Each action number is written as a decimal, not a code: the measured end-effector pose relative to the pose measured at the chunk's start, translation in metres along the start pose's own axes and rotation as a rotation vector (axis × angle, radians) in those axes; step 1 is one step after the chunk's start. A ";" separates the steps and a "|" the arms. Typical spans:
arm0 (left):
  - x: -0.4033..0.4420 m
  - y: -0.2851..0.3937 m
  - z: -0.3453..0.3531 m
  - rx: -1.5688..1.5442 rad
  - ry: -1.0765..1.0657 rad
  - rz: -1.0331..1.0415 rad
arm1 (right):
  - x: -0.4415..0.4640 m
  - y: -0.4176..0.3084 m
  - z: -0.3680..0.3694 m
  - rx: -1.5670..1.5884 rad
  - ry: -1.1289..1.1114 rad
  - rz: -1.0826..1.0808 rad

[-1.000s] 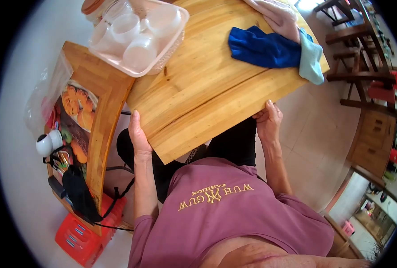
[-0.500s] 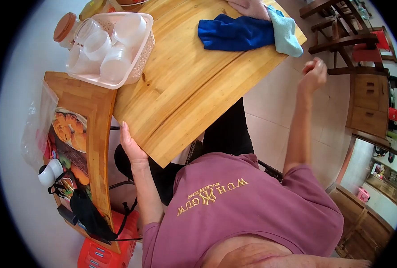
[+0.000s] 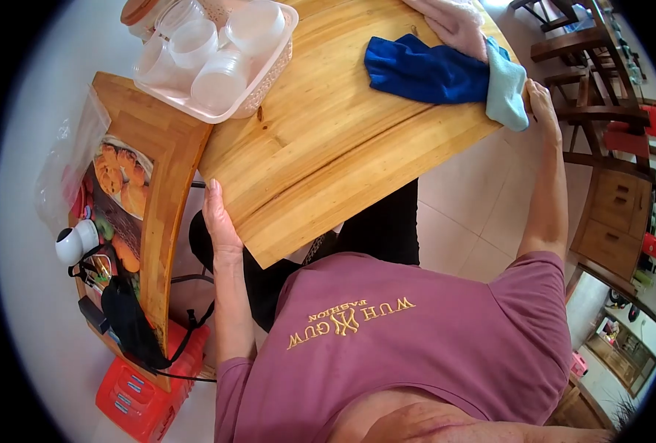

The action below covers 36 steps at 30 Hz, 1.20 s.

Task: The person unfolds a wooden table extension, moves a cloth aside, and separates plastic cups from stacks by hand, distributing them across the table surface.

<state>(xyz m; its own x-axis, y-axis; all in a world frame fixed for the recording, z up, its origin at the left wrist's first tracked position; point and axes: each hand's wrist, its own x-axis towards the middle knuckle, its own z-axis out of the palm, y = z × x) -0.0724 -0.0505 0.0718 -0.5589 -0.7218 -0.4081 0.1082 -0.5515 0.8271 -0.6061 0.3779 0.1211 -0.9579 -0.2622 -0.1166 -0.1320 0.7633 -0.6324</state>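
A wooden table (image 3: pixel 328 177) spreads out in front of me. My left hand (image 3: pixel 220 215) holds its left edge near the close corner, its fingers up along the side. At the far right, my right hand (image 3: pixel 543 109) grips the table's right edge beside the cloths; part of its fingers is hidden. Nearest to that hand, a light-green cloth (image 3: pixel 506 92) hangs over the edge. A dark blue cloth (image 3: pixel 427 70) lies next to it, with a pink cloth (image 3: pixel 455 23) behind. A pale pink plastic basket (image 3: pixel 269 77) holding several clear plastic cups (image 3: pixel 221 81) stands at the back left.
On the left, a lower wooden side table (image 3: pixel 177 140) carries a food-picture mat, a white camera-like device (image 3: pixel 76 242) and a black pouch (image 3: pixel 130 321). A red plastic box (image 3: pixel 147 384) sits beneath it. Wooden chairs (image 3: pixel 601 114) and a drawer cabinet (image 3: pixel 610 210) stand at right.
My right hand has moved from the air beside the table onto its right edge. My left hand stays at the left edge. The whole view has shifted slightly.
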 end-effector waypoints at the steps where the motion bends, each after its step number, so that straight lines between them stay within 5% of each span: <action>1: 0.001 0.001 -0.002 0.002 0.010 0.002 | -0.005 0.000 -0.002 -0.037 -0.057 0.006; 11: 0.006 0.012 -0.017 -0.032 -0.063 -0.054 | -0.077 -0.001 -0.006 -0.057 0.047 -0.138; 30: 0.000 0.018 -0.018 -0.022 -0.151 -0.134 | -0.145 0.023 -0.055 0.084 -0.243 0.235; 33: -0.005 0.024 -0.020 0.131 -0.110 -0.138 | -0.148 0.011 -0.054 -0.482 0.057 0.008; 36: -0.017 0.036 -0.011 0.382 -0.088 -0.074 | -0.149 -0.046 -0.053 -0.232 0.160 -0.168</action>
<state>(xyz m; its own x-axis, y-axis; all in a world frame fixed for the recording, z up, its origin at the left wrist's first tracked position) -0.0501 -0.0631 0.1044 -0.6235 -0.6384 -0.4513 -0.2395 -0.3936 0.8875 -0.4710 0.4136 0.2082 -0.9434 -0.3134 0.1083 -0.3282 0.8362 -0.4393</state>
